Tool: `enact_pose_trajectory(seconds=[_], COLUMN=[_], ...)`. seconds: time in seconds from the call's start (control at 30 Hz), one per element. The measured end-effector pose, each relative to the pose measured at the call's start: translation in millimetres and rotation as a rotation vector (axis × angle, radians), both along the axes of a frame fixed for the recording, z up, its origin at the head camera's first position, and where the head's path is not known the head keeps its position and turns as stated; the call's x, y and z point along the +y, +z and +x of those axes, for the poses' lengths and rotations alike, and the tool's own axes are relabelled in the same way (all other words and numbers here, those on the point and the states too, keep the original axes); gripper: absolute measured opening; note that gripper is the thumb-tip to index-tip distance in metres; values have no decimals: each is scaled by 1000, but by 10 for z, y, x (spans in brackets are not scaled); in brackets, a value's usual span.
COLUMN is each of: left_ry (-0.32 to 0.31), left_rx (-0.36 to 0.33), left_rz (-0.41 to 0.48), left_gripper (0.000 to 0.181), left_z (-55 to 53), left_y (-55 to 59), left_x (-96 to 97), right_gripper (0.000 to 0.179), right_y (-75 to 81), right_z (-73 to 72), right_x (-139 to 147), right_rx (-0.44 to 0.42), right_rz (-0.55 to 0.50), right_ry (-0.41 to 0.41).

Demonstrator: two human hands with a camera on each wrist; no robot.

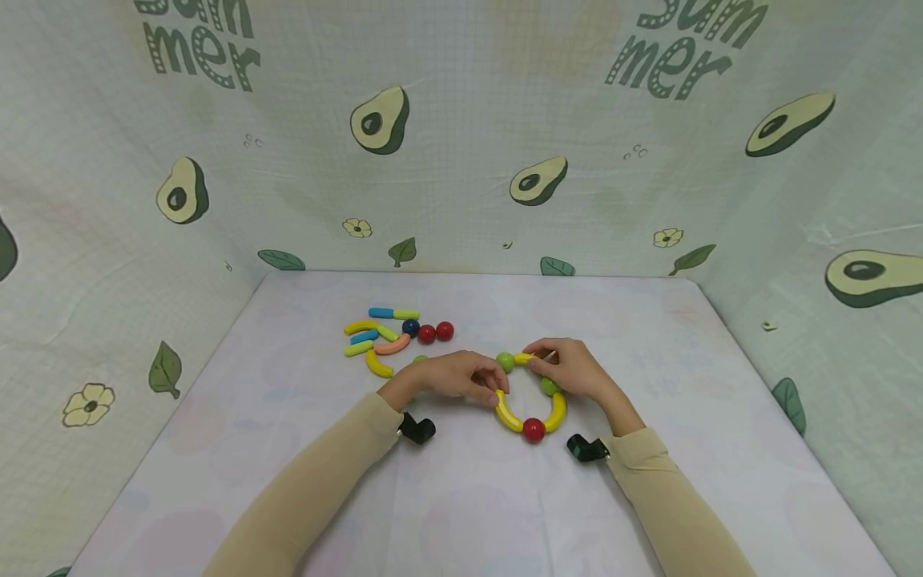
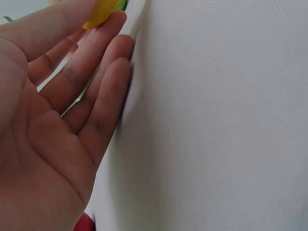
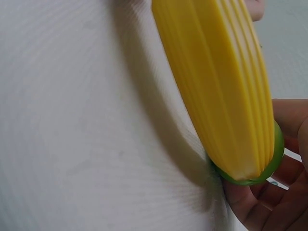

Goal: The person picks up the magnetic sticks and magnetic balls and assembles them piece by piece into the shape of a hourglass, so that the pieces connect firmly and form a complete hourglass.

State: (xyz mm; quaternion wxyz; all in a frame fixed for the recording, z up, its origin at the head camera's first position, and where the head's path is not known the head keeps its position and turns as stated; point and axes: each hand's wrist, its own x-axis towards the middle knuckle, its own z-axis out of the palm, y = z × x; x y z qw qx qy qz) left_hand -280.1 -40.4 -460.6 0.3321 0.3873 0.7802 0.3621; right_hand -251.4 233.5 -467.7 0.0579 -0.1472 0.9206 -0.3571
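A ring of toy pieces lies on the table: a red ball point(image 1: 534, 430), a yellow curved piece point(image 1: 558, 412) on its right, and green balls point(image 1: 505, 362) higher up. My left hand point(image 1: 465, 375) pinches the top end of the ring's left yellow curved piece point(image 1: 508, 415) between thumb and index finger; its other fingers are nearly straight. At the top of the ring, my right hand point(image 1: 570, 366) pinches another yellow piece point(image 1: 524, 359) beside a green ball. A second green ball point(image 1: 550, 386) sits under the right palm, partly hidden. Close up in the right wrist view is a ridged yellow curved piece point(image 3: 216, 86).
Left of the ring lie loose pieces: red balls point(image 1: 436, 332), a dark blue ball point(image 1: 411, 327), a salmon curved piece point(image 1: 392, 345), yellow curved pieces point(image 1: 379, 365), and blue and lime sticks point(image 1: 393, 313). A green ball point(image 1: 421, 360) is partly behind the left wrist. Patterned cloth walls point(image 1: 461, 224) surround the table.
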Motion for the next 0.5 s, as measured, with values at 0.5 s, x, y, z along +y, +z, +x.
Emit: enact_pose_trajectory(seconds=[0.5], left_ry=[193], left_rx=[-72], left_rz=[28], left_gripper=[23], left_z=[-5], left_y=[-7], left_x=[-39], right_gripper=[23], right_y=[-20], right_z=[-16], right_x=[12], right_rx=[21], right_rz=[1], right_ry=[-2])
